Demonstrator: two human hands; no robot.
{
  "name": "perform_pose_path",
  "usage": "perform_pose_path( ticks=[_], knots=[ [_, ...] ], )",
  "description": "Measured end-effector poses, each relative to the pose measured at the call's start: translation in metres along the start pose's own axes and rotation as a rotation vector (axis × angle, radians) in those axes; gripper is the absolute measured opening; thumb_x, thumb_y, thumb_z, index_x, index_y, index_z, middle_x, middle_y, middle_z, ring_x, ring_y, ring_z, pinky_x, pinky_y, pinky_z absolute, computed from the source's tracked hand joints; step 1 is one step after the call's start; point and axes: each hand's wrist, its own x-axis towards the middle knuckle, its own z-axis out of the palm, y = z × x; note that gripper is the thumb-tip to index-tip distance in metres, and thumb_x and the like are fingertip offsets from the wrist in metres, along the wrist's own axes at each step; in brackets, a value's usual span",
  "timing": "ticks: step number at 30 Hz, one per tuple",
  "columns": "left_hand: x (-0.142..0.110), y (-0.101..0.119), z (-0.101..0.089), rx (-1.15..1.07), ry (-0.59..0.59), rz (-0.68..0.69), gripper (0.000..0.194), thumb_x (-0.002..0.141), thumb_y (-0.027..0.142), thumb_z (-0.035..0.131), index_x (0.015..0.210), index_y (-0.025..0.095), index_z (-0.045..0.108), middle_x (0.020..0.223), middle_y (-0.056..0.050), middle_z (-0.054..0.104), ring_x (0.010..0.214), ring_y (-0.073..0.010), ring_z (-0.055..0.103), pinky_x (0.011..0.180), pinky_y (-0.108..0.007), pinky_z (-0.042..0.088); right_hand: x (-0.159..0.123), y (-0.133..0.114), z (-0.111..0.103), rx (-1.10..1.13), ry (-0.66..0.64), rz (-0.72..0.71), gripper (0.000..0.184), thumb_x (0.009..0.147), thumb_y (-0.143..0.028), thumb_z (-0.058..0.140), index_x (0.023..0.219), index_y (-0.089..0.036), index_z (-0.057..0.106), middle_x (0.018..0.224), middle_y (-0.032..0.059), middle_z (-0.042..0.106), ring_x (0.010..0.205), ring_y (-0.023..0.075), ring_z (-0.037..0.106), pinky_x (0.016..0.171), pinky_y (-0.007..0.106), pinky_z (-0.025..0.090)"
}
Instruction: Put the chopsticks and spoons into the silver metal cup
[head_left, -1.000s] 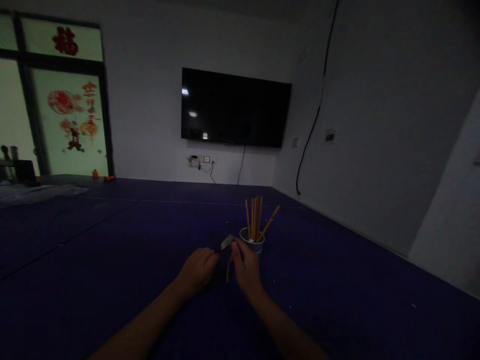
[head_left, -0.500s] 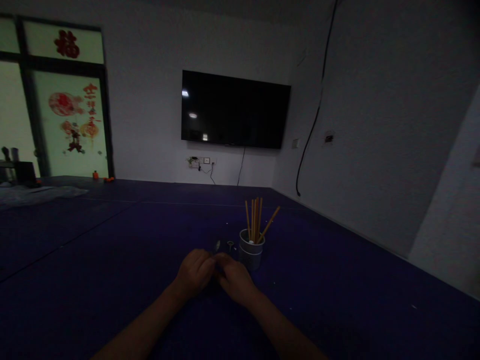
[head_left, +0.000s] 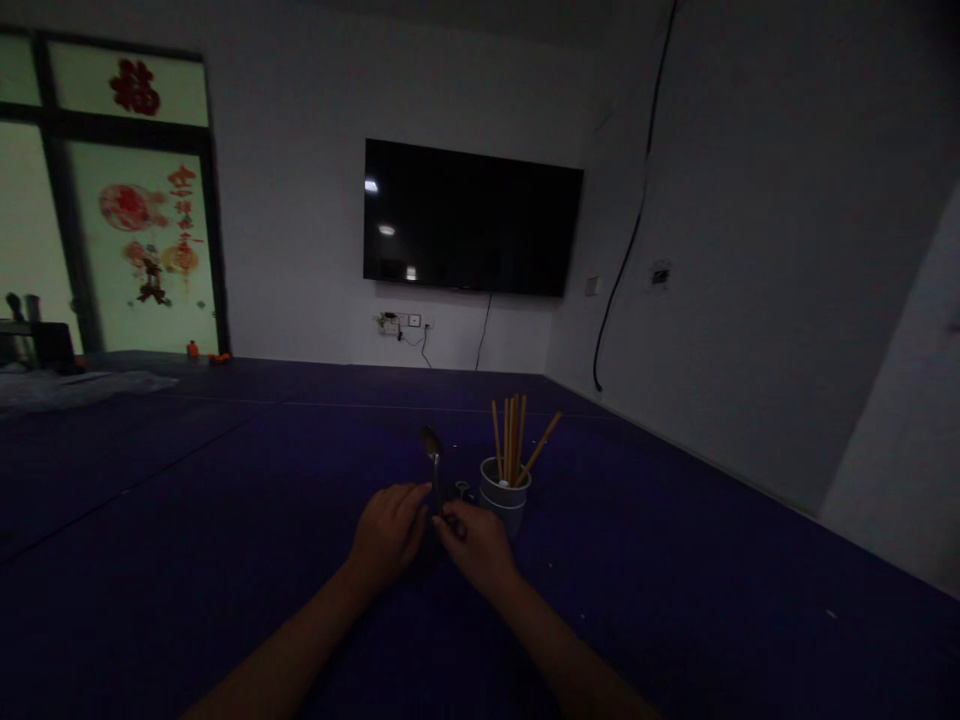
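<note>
1. The spoon stands bowl-up and tilted, between my two hands, well in from the worktop's far edge.
2. My right hand is closed on its handle, fingertips pinching low down.
3. My left hand is curled, its fingertips at the handle; I cannot tell whether they grip it or only rest there.
4. Half a second ago the bowl sat lower, just ahead of joined hands; now it is raised and the hands are slightly apart. I judge that the handling is still under way, with the right hand taking the load.
5. A small dark ring-ended item lies between the spoon and the metal cup, which holds wooden sticks.
6. Toward the far left corner lies a plastic sheet.
</note>
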Motion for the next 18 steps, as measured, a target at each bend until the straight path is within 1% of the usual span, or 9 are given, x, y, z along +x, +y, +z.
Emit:
perform_pose_path(
  ticks=[3,5,8,11,14,16,18],
  knots=[
    [0.0,0.0,0.0,-0.009,-0.031,-0.022,0.035,0.088,0.024,0.036,0.121,0.016,0.044,0.101,-0.011,0.061,0.093,-0.0194,0.055,0.079,-0.033,0.044,0.0,0.002,-0.003,-0.011,0.077,-0.016,0.024,0.085,-0.032,0.043,0.08,-0.02,0.064,0.066,-0.0004,0.065,0.056,0.0115,0.057,0.054,0.021,0.037],
    [0.0,0.0,0.0,-0.014,-0.062,-0.023,0.036,0.087,0.024,0.036,0.122,0.016,0.044,0.102,-0.011,0.061,0.094,-0.0196,0.055,0.08,-0.033,0.044,0.001,0.002,-0.005,-0.011,0.13,-0.04,0.027,0.086,-0.032,0.041,0.084,-0.02,0.065,0.07,0.001,0.066,0.061,0.0127,0.059,0.057,0.022,0.04],
    [0.001,-0.001,0.0,-0.018,-0.132,-0.023,0.034,0.087,0.024,0.034,0.118,0.017,0.047,0.1,-0.01,0.061,0.091,-0.0197,0.055,0.078,-0.034,0.043,0.001,0.001,-0.008,0.008,0.241,-0.094,0.03,0.088,-0.032,0.039,0.092,-0.019,0.066,0.08,0.0043,0.068,0.072,0.0151,0.062,0.067,0.024,0.045],
    [0.001,-0.001,0.0,-0.026,-0.236,-0.025,0.029,0.087,0.022,0.033,0.108,0.017,0.052,0.095,-0.009,0.062,0.087,-0.0188,0.055,0.075,-0.033,0.042,0.001,-0.001,-0.014,0.04,0.361,-0.136,0.029,0.088,-0.034,0.042,0.094,-0.019,0.066,0.081,0.0055,0.068,0.074,0.0155,0.062,0.07,0.026,0.046],
    [0.001,-0.002,0.002,-0.029,-0.338,-0.045,0.025,0.087,0.021,0.033,0.099,0.018,0.055,0.089,-0.007,0.062,0.081,-0.0176,0.055,0.072,-0.032,0.041,0.0,-0.004,-0.026,0.073,0.545,-0.111,0.028,0.087,-0.036,0.046,0.087,-0.019,0.068,0.076,0.0049,0.067,0.069,0.0149,0.061,0.066,0.026,0.046],
    [0.0,-0.002,0.003,-0.026,-0.378,-0.06,0.024,0.087,0.021,0.033,0.095,0.018,0.055,0.087,-0.006,0.061,0.081,-0.0175,0.055,0.071,-0.032,0.041,0.001,-0.006,-0.036,0.083,0.7,-0.048,0.027,0.085,-0.038,0.048,0.082,-0.019,0.067,0.072,0.0041,0.065,0.064,0.0143,0.059,0.061,0.026,0.045],
    [0.0,-0.003,0.005,-0.028,-0.388,-0.066,0.024,0.087,0.022,0.033,0.096,0.019,0.055,0.088,-0.006,0.061,0.083,-0.018,0.055,0.073,-0.032,0.04,0.003,-0.005,-0.046,0.099,0.833,0.031,0.027,0.083,-0.039,0.051,0.078,-0.017,0.067,0.066,0.0033,0.063,0.059,0.0136,0.055,0.057,0.025,0.043]
  ],
)
